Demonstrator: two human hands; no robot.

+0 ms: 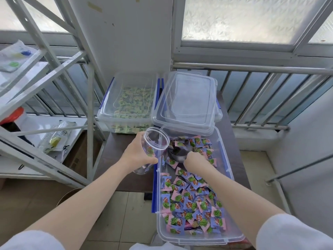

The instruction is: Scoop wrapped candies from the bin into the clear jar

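Observation:
A clear plastic bin (pixel 226 170) on the right of a dark table holds many pink and blue wrapped candies (pixel 191 202). My left hand (pixel 138 154) grips a clear jar (pixel 155 143), tilted with its open mouth leaning over the bin's left rim; a few candies show inside it. My right hand (pixel 195 159) is inside the bin, closed on the handle of a metal scoop (pixel 177 153) that lies among the candies just below the jar's mouth.
Behind the bin lie stacked clear lids (pixel 187 103). To their left stands a second clear bin (pixel 126 100) with green and yellow candies. A white metal shelf rack (pixel 45 98) stands at the left, and a railing (pixel 261 94) and window run along the back.

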